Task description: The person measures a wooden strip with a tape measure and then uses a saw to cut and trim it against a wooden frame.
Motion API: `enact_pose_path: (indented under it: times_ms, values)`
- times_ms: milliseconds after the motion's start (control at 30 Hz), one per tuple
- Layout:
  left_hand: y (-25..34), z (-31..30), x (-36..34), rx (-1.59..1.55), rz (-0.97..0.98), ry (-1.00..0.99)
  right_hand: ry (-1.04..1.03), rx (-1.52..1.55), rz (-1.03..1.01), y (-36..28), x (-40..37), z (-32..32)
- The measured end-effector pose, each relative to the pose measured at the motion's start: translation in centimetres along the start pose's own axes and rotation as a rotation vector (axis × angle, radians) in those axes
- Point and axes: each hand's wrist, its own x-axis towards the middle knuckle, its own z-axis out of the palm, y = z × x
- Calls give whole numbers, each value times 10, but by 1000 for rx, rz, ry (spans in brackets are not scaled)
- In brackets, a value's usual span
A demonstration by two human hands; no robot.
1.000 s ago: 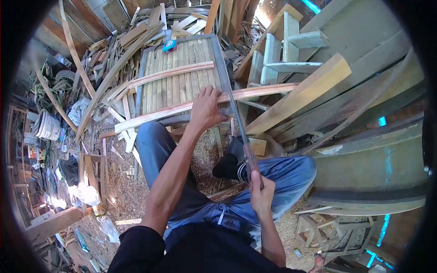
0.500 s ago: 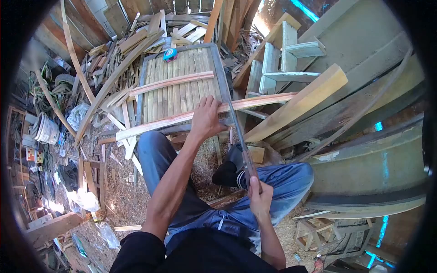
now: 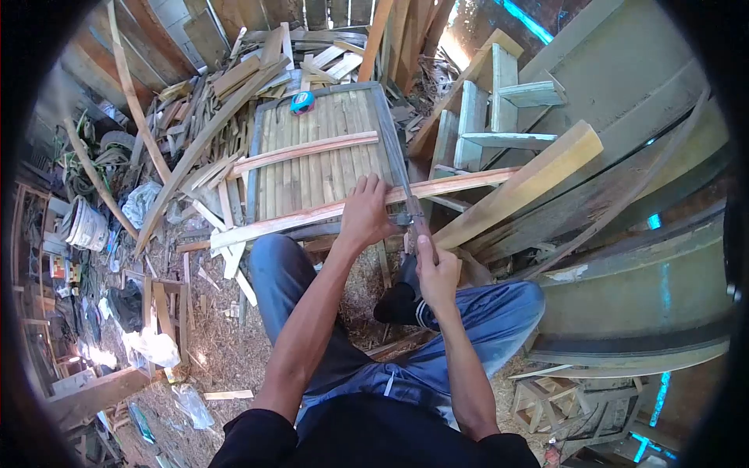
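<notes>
A long wooden strip (image 3: pixel 289 221) lies across the near end of a framed slatted wood panel (image 3: pixel 316 183). My left hand (image 3: pixel 365 212) is wrapped over the strip, fingers on its far side. In my right hand (image 3: pixel 438 277) is the handle of a handsaw (image 3: pixel 402 168), its blade pointing away from me and crossing the strip just right of my left hand. A shorter, slightly bowed strip (image 3: pixel 312 150) rests farther up the panel. Near the panel's far edge sits a turquoise tape measure (image 3: pixel 302 102).
A thick timber beam (image 3: pixel 521 187) slants at the right, overlapping the strip's far end. Behind it stands a pale wooden shelf-like frame (image 3: pixel 507 140). Scrap wood (image 3: pixel 226 97) is heaped at the back left, and a white bucket (image 3: pixel 84 225) stands at the far left.
My right hand has pushed the saw forward, away from my body, bringing the handle close to the strip. My left hand keeps its hold on the strip. The view has shifted slightly.
</notes>
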Motion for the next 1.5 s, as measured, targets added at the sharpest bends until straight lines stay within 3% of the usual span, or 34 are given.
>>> enact_pose_path:
  times_ms: [333,467,533,667,867,1300,1467,1500]
  values:
    - [7,0,-1,48,21,96,41,164,-88,42,-5,12]
    - [5,-2,-3,-13,28,85,30,32,-55,-8,2,-2]
    - [4,-2,-4,1,30,85,-51,-109,92,-39,3,-14]
    - [-5,9,-8,52,20,84,-24,-61,1,-12,-5,-4]
    - [7,-4,-4,0,25,82,29,-29,32,11,-1,1]
    - [7,-6,-5,57,19,0,-19,24,40,-16,-9,-6]
    - [4,-4,-2,-13,-9,51,-96,131,110,26,-5,-3]
    - [1,-1,-1,7,-4,52,-91,264,22,49,-6,0]
